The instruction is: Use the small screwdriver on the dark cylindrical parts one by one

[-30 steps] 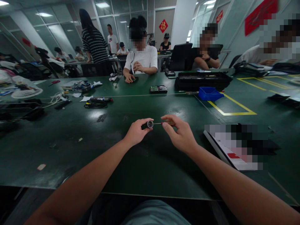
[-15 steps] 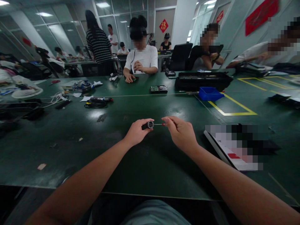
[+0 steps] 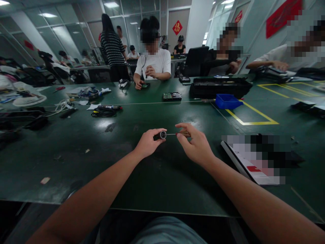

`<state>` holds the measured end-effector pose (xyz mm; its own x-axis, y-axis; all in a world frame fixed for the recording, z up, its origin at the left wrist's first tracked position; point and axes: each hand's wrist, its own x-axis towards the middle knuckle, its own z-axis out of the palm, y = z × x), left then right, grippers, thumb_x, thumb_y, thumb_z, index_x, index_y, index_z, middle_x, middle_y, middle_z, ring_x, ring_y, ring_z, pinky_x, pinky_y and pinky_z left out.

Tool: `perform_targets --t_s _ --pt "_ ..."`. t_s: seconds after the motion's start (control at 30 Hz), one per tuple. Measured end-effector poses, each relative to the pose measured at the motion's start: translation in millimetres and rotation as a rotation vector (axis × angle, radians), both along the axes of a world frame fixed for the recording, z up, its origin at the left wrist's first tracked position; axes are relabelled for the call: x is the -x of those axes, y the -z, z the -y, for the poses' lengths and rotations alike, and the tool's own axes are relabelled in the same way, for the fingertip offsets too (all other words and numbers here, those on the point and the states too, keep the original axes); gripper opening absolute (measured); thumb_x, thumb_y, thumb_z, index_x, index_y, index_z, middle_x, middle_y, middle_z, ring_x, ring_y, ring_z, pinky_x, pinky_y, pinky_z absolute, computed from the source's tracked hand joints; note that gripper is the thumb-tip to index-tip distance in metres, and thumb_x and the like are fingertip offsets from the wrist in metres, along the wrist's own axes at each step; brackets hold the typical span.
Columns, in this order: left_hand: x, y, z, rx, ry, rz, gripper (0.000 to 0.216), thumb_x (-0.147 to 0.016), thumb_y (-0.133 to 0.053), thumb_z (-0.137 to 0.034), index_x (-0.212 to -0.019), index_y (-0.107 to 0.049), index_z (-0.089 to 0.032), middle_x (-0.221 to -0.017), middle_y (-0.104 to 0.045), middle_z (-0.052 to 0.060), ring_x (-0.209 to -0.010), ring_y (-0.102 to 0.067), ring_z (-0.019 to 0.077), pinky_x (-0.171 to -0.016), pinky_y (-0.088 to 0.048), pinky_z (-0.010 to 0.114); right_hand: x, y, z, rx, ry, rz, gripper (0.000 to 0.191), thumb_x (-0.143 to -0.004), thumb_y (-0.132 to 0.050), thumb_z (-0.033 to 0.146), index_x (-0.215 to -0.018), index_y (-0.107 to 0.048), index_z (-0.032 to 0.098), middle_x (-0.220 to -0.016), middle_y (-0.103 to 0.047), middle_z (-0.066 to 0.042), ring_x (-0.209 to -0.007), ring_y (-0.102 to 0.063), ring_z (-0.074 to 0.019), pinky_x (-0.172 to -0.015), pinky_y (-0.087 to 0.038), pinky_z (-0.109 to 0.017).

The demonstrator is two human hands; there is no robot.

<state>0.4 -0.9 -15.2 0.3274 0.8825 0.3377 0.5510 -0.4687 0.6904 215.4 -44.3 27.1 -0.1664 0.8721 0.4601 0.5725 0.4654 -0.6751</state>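
Observation:
My left hand [image 3: 147,144] is closed around a small black cylindrical part [image 3: 163,135] with a silvery ring at its round end. That end faces me, and the fingers hide most of the body. In my right hand [image 3: 197,144] is a screwdriver [image 3: 184,134] with a reddish, striped handle. Its thin metal shaft points left and reaches the cylinder's side; I cannot tell whether the tip sits in a screw. The right thumb rests by the handle while the index finger is lifted off it. Both hands are above the green table [image 3: 152,183].
At right lies a white box or booklet [image 3: 238,152], partly blurred. Farther back are a blue bin [image 3: 227,101], a long black tray [image 3: 220,88] and a circuit-board device [image 3: 172,96]. Coiled black cable [image 3: 104,112] lies at left. A person [image 3: 152,64] works opposite.
My right fingers have loosened and spread around the handle, so more of it shows. My left hand and the cylinder stay in place. A standing person in the background has shifted right.

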Motion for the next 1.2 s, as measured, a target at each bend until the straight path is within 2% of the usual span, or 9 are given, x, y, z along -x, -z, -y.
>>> perform_targets --t_s 0.13,0.23,0.37,0.43,0.6,0.73,0.8,0.93,1.2 --pt "1 1.2 0 -0.005 0.007 -0.001 0.040 -0.086 -0.075 -0.022 -0.125 -0.069 -0.031 -0.125 -0.071 0.004 -0.118 -0.064 0.0255 -0.108 -0.044 0.049 1 0.2 -1 0.015 0.050 -0.011 0.032 -0.102 -0.042 0.041 -0.109 -0.069 0.023 -0.070 -0.068 -0.001 -0.060 -0.062 -0.0181 -0.059 -0.041 -0.031" --pt "1 1.3 0 -0.007 0.008 0.008 0.041 -0.086 -0.075 -0.023 -0.125 -0.069 -0.031 -0.125 -0.071 0.004 -0.118 -0.063 0.0258 -0.108 -0.044 0.050 2 3.6 -2 0.020 0.055 -0.074 0.026 -0.100 -0.048 0.035 -0.119 -0.061 0.022 -0.076 -0.070 -0.001 -0.059 -0.061 -0.0178 -0.058 -0.042 -0.032" --pt "-1 -1.0 1 -0.012 -0.010 -0.011 0.041 -0.086 -0.074 -0.024 -0.126 -0.068 -0.030 -0.125 -0.071 0.004 -0.117 -0.063 0.0264 -0.106 -0.045 0.049 3 9.4 -3 0.009 0.055 -0.269 0.017 -0.095 -0.057 0.034 -0.106 -0.059 0.022 -0.090 -0.071 -0.005 -0.077 -0.067 -0.0200 -0.070 -0.051 -0.035" --pt "-3 -3.2 3 -0.018 -0.028 -0.035 0.041 -0.086 -0.074 -0.024 -0.126 -0.069 -0.030 -0.123 -0.072 0.005 -0.115 -0.064 0.0267 -0.105 -0.046 0.049 4 11.4 -5 0.027 0.036 -0.375 0.016 -0.094 -0.059 0.036 -0.101 -0.061 0.022 -0.091 -0.072 -0.005 -0.082 -0.069 -0.0205 -0.076 -0.053 -0.037" --pt "-5 -11.3 6 -0.074 -0.005 -0.034 0.039 -0.087 -0.074 -0.022 -0.125 -0.069 -0.027 -0.122 -0.072 0.005 -0.113 -0.064 0.0257 -0.105 -0.045 0.047 6 18.7 -14 0.088 0.057 -0.603 0.025 -0.096 -0.056 0.045 -0.097 -0.064 0.022 -0.085 -0.070 -0.004 -0.077 -0.068 -0.0186 -0.078 -0.055 -0.038" --pt "-3 -17.6 6 -0.133 0.061 -0.056 0.035 -0.089 -0.071 -0.022 -0.124 -0.068 -0.027 -0.125 -0.071 0.005 -0.117 -0.062 0.0250 -0.111 -0.038 0.051 5 27.6 -23 0.191 0.040 -0.820 0.029 -0.096 -0.052 0.051 -0.092 -0.059 0.023 -0.080 -0.065 -0.001 -0.071 -0.066 -0.0170 -0.075 -0.057 -0.038" --pt "-3 -18.9 5 -0.125 0.063 -0.087 0.035 -0.090 -0.071 -0.022 -0.124 -0.068 -0.027 -0.125 -0.071 0.004 -0.117 -0.062 0.0252 -0.110 -0.037 0.051 3 29.3 -25 0.200 0.071 -0.824 0.029 -0.096 -0.051 0.052 -0.090 -0.056 0.024 -0.078 -0.063 0.000 -0.068 -0.065 -0.0162 -0.073 -0.057 -0.037" --pt "-2 -17.3 4 -0.078 0.019 -0.120 0.037 -0.088 -0.073 -0.023 -0.124 -0.068 -0.026 -0.117 -0.073 0.005 -0.109 -0.063 0.0255 -0.103 -0.042 0.047 2 23.9 -20 0.085 0.159 -0.682 0.026 -0.097 -0.053 0.048 -0.093 -0.058 0.023 -0.081 -0.065 -0.001 -0.071 -0.064 -0.0160 -0.073 -0.054 -0.035" --pt "-3 -16.0 6 -0.084 -0.003 -0.135 0.037 -0.088 -0.073 -0.024 -0.124 -0.069 -0.028 -0.116 -0.073 0.004 -0.107 -0.062 0.0262 -0.102 -0.043 0.047 5 11.5 -9 0.035 0.137 -0.525 0.022 -0.099 -0.052 0.043 -0.095 -0.060 0.023 -0.079 -0.068 -0.002 -0.074 -0.065 -0.0177 -0.073 -0.053 -0.035"
